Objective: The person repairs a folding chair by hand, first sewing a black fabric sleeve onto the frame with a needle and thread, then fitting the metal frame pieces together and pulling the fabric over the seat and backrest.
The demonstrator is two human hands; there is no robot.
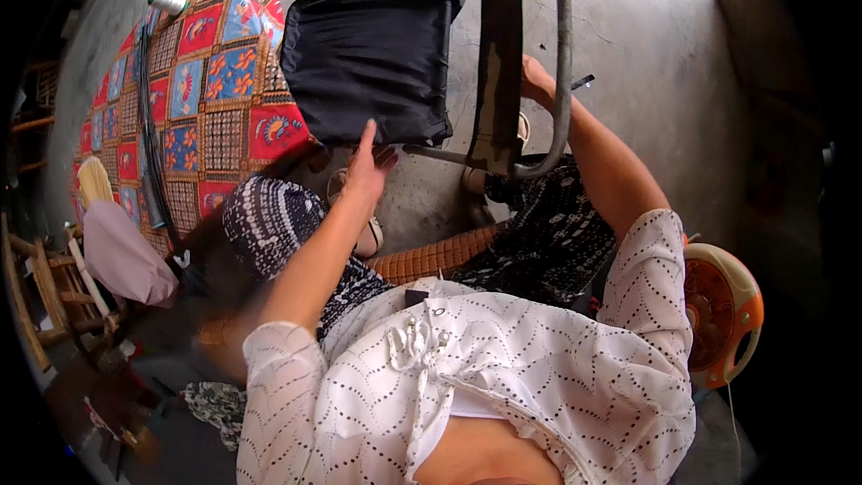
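Observation:
A metal-framed chair lies in front of me, with a seat [373, 49] covered in loose, wrinkled black fabric. Its dark backrest band [498, 54] stretches along a bent grey tube frame [564, 36]. At the near edge of the seat is my left hand [366, 162], thumb on top of the fabric and the other fingers bent at the edge, closed on it. My right hand [537, 83] reaches behind the tube frame to the band's right side; its fingertips are hidden there. A small dark object [584, 83] shows beside my right wrist; I cannot tell whether it is held.
On the left, a patterned red and blue cloth [193, 81] carries a thread spool [168, 2] and a bundle of thin black strips [148, 117]. A wooden rack [54, 287] stands at the far left. An orange fan [721, 314] is near my right elbow.

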